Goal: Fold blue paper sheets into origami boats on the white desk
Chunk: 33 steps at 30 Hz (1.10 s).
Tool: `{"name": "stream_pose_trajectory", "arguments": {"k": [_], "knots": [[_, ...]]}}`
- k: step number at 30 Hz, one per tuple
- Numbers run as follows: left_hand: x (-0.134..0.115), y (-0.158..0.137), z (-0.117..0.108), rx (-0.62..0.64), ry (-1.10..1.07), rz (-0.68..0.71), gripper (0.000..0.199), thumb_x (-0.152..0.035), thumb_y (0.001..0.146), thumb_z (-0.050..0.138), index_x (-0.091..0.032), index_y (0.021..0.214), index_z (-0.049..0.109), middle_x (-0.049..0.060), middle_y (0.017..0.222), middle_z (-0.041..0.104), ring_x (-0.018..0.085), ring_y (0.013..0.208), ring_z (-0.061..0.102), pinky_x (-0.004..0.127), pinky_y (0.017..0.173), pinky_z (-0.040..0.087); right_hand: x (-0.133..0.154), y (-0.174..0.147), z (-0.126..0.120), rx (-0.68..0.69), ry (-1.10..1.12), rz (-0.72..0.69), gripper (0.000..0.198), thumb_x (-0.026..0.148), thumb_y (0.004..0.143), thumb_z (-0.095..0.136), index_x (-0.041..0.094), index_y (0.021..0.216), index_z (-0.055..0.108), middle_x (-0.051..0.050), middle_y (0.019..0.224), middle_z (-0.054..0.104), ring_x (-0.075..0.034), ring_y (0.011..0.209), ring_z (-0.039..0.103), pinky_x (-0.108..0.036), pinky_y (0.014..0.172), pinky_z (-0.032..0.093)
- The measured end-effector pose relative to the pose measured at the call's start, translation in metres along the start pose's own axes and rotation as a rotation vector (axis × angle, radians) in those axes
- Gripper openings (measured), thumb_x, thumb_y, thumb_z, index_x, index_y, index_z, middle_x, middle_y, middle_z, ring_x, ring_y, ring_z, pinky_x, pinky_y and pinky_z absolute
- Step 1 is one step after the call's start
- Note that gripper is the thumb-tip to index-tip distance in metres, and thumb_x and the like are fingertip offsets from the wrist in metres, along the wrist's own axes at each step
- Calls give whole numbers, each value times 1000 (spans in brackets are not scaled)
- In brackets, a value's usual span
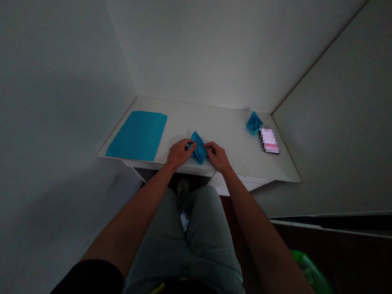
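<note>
A folded blue paper boat (199,153) sits near the front edge of the white table, between my two hands. My left hand (180,152) pinches its left side with thumb and fingers. On the opposite side, the fingertips of my right hand (217,156) grip the paper. A second folded blue paper boat (254,123) stands at the back right of the table. To the left of my hands lies a flat stack or sheet of blue paper (138,135).
A phone (270,140), its screen lit and blurred, lies beside the far boat. Walls enclose the white table (200,114) at the back and both sides. On the dark floor at lower right is a green container (319,279).
</note>
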<state>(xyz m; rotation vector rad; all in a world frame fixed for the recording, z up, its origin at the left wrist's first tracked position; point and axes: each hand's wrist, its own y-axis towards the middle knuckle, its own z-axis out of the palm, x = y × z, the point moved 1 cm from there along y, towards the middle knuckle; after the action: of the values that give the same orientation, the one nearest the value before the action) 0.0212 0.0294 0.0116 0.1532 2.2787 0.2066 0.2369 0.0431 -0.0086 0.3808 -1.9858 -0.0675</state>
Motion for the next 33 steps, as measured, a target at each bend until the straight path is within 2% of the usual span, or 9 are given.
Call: {"name": "stream_pose_trajectory", "arguments": {"k": [4, 11, 14, 17, 20, 24, 29, 33], "knots": [[1, 0, 0, -1, -23, 3, 31, -45, 109, 61, -25, 124, 79, 7, 121, 83, 23, 96, 75, 33, 94, 55, 1, -1, 0, -14, 8, 0, 27, 34, 95, 59, 23, 116, 71, -2, 91, 74, -18, 71, 63, -31, 71, 52], [-1, -2, -2, 9, -74, -5, 39, -42, 110, 58, -31, 144, 72, 4, 118, 82, 21, 93, 75, 32, 91, 55, 1, -1, -1, -12, -36, -16, 31, 37, 94, 61, 24, 121, 72, -2, 89, 74, -18, 71, 63, -32, 72, 52], [-3, -1, -3, 8, -78, -22, 44, -38, 110, 55, -33, 153, 66, 3, 116, 82, 22, 98, 75, 33, 94, 54, 2, -1, -2, -6, -52, -23, 28, 39, 96, 61, 24, 116, 75, -2, 89, 75, -19, 72, 64, -33, 74, 52], [-3, -1, -3, 4, -79, -63, 49, -35, 109, 56, -30, 158, 60, 4, 113, 82, 24, 98, 76, 34, 94, 54, 3, 0, -2, 0, -66, -27, 27, 44, 98, 62, 23, 106, 77, -3, 88, 76, -19, 75, 65, -33, 76, 52], [-3, -1, -4, -2, -50, -78, 43, -36, 110, 53, -26, 150, 66, 6, 110, 82, 25, 101, 76, 34, 94, 53, 2, 1, -1, -8, -91, -35, 29, 47, 98, 64, 22, 96, 78, -5, 89, 77, -20, 79, 66, -35, 80, 53], [-3, -1, -6, 3, -23, -72, 38, -35, 113, 44, -26, 134, 75, 6, 106, 83, 26, 104, 76, 35, 95, 53, 1, 3, 0, 13, -157, -80, 28, 44, 100, 65, 23, 91, 81, -6, 92, 76, -20, 81, 65, -34, 82, 51], [-3, -1, -6, 6, -2, -54, 32, -33, 111, 50, -26, 126, 77, 5, 114, 83, 25, 109, 75, 33, 95, 53, 1, 2, 2, 79, -229, -105, 28, 42, 103, 66, 24, 92, 85, -5, 92, 74, -19, 79, 64, -33, 80, 49], [-3, -1, -6, 16, 19, -39, 27, -32, 109, 55, -26, 119, 79, 6, 114, 84, 26, 108, 76, 34, 94, 53, 2, 1, 3, 78, -250, -114, 36, 49, 106, 64, 24, 93, 85, -6, 91, 74, -20, 80, 64, -34, 79, 48]]}}
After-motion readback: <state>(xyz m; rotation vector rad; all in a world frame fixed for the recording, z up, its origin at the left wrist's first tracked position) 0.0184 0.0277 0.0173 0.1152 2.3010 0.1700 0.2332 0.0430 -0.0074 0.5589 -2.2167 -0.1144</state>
